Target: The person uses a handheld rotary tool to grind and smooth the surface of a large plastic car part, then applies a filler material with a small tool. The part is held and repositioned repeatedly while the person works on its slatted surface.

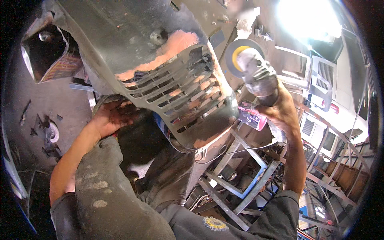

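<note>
A dark grey vehicle body panel (pixel 132 32) with a slotted grille and salmon-coloured filler patches (pixel 168 54) lies across my lap. To its right, my right hand (pixel 280 108) is closed around the dusty body of an angle grinder (pixel 258 74). The tool's round grey disc (pixel 230 58) with a yellow centre is tilted beside the panel, apart from it. A pink patterned cylinder (pixel 252 116) shows by my right fingers; I cannot tell whether it belongs to the tool. My left hand (pixel 112 117) is at the panel's left lower edge, fingers partly stretched and holding nothing visible.
A metal frame (pixel 244 180) stands at lower right, with a cable running near it. Beyond it is a white vehicle (pixel 340 92). At left, an open box-shaped housing (pixel 52 52) adjoins the panel, and a small wheel (pixel 53 132) lies on the floor.
</note>
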{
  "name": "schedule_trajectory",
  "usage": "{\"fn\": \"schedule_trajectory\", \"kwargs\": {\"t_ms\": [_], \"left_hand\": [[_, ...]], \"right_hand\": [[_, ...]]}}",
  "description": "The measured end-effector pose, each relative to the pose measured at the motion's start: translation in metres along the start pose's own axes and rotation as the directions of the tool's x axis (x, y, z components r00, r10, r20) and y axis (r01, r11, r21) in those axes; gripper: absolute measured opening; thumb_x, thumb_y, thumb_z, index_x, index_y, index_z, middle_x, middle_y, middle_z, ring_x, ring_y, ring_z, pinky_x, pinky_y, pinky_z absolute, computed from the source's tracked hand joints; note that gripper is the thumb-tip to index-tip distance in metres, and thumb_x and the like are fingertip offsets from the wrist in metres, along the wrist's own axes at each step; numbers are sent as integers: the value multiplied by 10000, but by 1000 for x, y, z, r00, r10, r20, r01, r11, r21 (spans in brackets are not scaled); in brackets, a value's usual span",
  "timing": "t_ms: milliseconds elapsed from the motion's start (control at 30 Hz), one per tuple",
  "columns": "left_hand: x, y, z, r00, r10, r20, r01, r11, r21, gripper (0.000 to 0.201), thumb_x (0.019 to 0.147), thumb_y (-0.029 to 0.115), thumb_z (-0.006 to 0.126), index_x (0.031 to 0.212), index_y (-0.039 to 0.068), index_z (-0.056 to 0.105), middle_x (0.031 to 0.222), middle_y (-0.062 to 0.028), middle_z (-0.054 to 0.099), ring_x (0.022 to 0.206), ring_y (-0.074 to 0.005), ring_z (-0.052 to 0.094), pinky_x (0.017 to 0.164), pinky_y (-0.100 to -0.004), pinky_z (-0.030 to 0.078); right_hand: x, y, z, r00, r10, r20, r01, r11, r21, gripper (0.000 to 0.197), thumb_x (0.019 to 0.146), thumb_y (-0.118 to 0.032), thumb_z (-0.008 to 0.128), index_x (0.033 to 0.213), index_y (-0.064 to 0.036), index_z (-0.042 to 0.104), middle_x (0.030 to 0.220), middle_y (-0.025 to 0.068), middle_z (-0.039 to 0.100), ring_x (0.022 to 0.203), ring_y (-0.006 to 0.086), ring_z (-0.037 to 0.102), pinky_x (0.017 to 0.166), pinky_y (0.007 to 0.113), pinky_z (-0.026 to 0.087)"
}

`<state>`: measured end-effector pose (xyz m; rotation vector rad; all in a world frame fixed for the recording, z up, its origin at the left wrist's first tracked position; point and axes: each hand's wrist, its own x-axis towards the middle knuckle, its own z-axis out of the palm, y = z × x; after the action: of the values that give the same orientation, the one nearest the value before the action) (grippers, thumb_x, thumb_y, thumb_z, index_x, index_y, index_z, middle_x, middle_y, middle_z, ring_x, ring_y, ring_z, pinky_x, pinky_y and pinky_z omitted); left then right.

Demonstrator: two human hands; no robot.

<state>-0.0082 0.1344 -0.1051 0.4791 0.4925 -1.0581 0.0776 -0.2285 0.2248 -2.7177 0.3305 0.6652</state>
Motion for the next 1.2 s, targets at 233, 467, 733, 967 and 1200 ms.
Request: {"fn": "schedule_trajectory", "kwargs": {"t_ms": [233, 467, 733, 967, 1200], "left_hand": [[20, 13, -10, 906, 372, 205, -370, 454, 811, 335, 890, 419, 565, 986, 135, 715, 1028, -129, 690, 968, -315, 654, 864, -395, 512], [20, 21, 7, 976, 187, 107, -214, 903, 374, 315, 929, 329, 528, 1088, 111, 691, 1130, -94, 684, 1045, -263, 647, 945, -386, 491], [25, 20, -6, 888, 151, 435, 56, 902, -427, 467, 967, 304, 418, 1324, 8, 466, 1316, -244, 521, 1166, -424, 538, 1001, -577, 433], [16, 28, 24, 996, 61, -60, -68, 991, -118, 769, 860, 696, 431, 1310, 78, 517, 1253, -188, 584, 1018, -332, 589, 917, -445, 478], [22, 31, 27, 999, 48, 19, -45, 989, -142, 784, 863, 694, 424, 1339, 76, 493, 1258, -199, 575, 1093, -345, 577, 967, -470, 466]], "right_hand": [[34, 5, 20, 996, -47, 80, 68, 956, -286, 644, 632, -134, 763, 1229, -52, 536, 1032, 214, 671, 947, 355, 666, 847, 409, 511], [41, -4, 27, 994, 30, 104, 15, 915, -404, 615, 660, -159, 758, 1221, -46, 532, 1002, 221, 679, 931, 368, 674, 824, 424, 522], [48, -12, 31, 989, 75, 123, -12, 893, -450, 687, 602, -136, 803, 1218, -13, 523, 993, 217, 657, 923, 362, 651, 830, 418, 513], [52, -12, 36, 990, 3, 141, 66, 874, -482, 598, 660, -161, 745, 1192, -12, 516, 960, 253, 673, 909, 404, 670, 797, 445, 529], [46, -9, 29, 992, -2, 122, 62, 873, -484, 584, 656, -154, 748, 1168, -9, 507, 931, 258, 672, 887, 412, 669, 780, 457, 529]]}}
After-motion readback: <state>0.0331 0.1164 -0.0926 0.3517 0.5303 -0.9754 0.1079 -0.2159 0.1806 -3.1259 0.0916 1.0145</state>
